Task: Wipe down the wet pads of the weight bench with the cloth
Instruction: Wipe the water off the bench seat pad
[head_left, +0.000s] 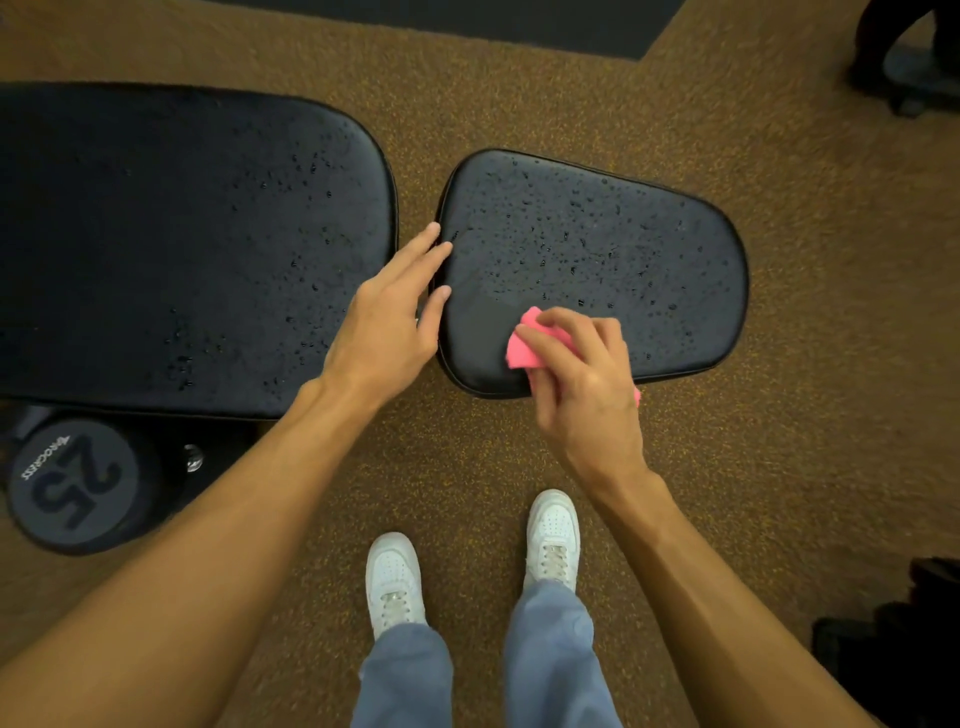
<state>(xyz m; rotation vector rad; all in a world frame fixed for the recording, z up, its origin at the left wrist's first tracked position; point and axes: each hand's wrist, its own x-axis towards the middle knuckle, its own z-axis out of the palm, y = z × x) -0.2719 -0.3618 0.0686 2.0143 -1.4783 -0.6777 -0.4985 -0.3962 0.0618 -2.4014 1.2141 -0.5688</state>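
Two black bench pads lie below me, both beaded with water drops. The long back pad (171, 244) fills the left; the smaller seat pad (613, 249) sits to its right across a narrow gap. My right hand (587, 384) presses a folded pink cloth (524, 348) onto the near left part of the seat pad, where a dry streak shows. My left hand (395, 317) rests flat with fingers spread on the seat pad's left edge, over the gap.
A dumbbell marked 25 (78, 483) lies on the brown speckled floor (467, 467) under the back pad's near edge. My white shoes (395, 582) stand close to the bench. Dark equipment sits at the far right top (909, 67) and bottom (904, 639).
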